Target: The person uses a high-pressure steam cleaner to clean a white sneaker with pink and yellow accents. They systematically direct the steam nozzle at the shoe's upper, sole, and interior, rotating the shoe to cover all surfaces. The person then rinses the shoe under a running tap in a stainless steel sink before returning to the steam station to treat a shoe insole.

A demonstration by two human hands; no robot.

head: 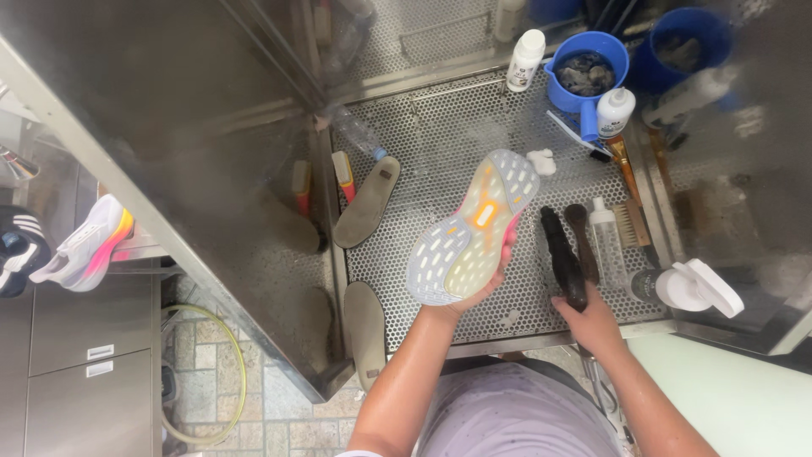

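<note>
Nearest of all is the person's pale lilac shirt (516, 415), and from it two bare forearms reach out over a perforated steel bench (440, 135). Left hand (474, 292) holds a running shoe (471, 227) up off the bench with its sole turned toward the camera, the fingers (506, 254) curled round the pink edge near the heel end; the sole is pale grey with a yellow-orange patch in the middle, and the toe points far and to the right. Right hand (588, 315) sits at the near edge of the bench, its fingers closed round the handle of a dark brush (562, 254) that lies pointing away. Just right of that brush lie a second dark brush (582, 241) and a clear pump bottle (606, 241) on its side. Left of the shoe an insole (366, 201) lies on the mesh, and another insole (366, 326) rests nearer, at the bench's near left corner. Farther off stand a blue jug (592, 68) with dark wet stuff in it, a white bottle (524, 59) to its left, and a blob of white foam (541, 161) just beyond the shoe's toe. At the near right rests a white spray bottle (694, 286). Well away to the left, a matching white and pink shoe (89, 244) sits on a shelf.
</note>
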